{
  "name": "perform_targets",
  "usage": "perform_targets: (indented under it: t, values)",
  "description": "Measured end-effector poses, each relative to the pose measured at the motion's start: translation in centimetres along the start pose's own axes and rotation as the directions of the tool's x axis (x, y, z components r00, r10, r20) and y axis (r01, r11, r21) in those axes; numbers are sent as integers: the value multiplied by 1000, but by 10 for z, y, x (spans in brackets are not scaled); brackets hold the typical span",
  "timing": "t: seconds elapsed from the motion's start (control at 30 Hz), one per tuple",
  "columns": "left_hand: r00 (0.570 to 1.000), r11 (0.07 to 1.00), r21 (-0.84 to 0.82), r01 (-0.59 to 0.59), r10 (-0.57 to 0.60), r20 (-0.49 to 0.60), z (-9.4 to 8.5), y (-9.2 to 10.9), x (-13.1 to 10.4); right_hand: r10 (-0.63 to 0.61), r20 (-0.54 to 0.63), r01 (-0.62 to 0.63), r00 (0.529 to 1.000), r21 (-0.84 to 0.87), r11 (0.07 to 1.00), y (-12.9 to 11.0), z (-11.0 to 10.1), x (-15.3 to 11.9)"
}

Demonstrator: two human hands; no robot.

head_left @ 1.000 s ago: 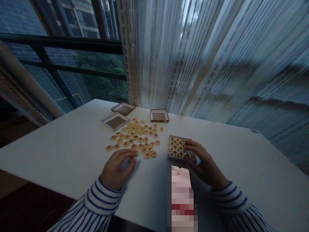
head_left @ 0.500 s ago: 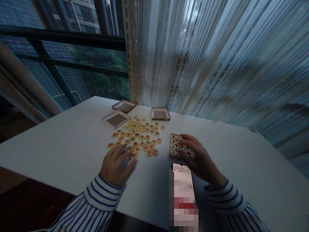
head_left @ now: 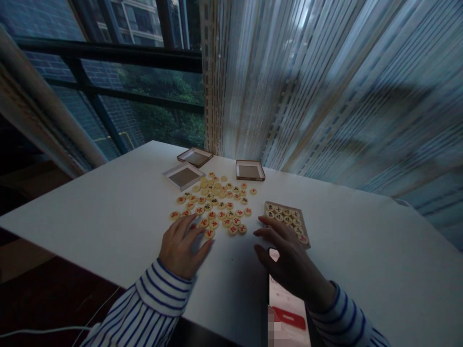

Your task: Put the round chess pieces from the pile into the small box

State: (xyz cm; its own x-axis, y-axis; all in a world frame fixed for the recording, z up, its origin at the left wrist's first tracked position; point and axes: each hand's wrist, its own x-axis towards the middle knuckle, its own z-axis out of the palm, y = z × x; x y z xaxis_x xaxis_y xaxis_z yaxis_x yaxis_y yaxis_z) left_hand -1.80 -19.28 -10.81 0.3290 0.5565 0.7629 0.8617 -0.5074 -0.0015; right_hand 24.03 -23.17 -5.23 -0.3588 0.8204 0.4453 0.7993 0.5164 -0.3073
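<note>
Round Chinese chess pieces (head_left: 222, 215), marked in red or black, lie scattered over the middle of the white table; some at the back show plain faces. My left hand (head_left: 183, 246) rests at the near left edge of this spread, fingers curved and apart, beside a red-marked piece (head_left: 209, 233). To the right stands a shallow box (head_left: 306, 236) with rows of pieces in it, mostly black-marked, a red one at its near right corner. My right hand (head_left: 285, 255) hovers over the box's near left part, fingers spread and holding nothing, and hides some pieces.
A lit phone (head_left: 287, 303) lies below my right hand, partly covered by it. At the back are an open tray (head_left: 184, 176), a brown-edged tray (head_left: 194, 156) and another brown-edged tray (head_left: 250, 170). A string curtain (head_left: 307, 96) hangs behind the table (head_left: 119, 193).
My right hand has drawn back toward me and left from above the boxed pieces, uncovering more of them. My left hand keeps its place by the scattered pieces. The whole view has shifted slightly.
</note>
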Motion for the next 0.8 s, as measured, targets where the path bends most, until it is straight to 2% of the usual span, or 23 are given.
perform_targets:
  t: [0.3,0.6,0.8]
  values:
    - [999,997,74,11,-14,46,0,8,6,-4,19,4,1000,-14,1000,-2,-1,0]
    - [998,998,67,8,-12,66,3,4,5,10,31,-9,999,-21,1000,-1,-1,-2]
    - [1000,1000,2,-28,28,1,1,3,5,15,36,-14,999,-16,1000,0,-1,-3]
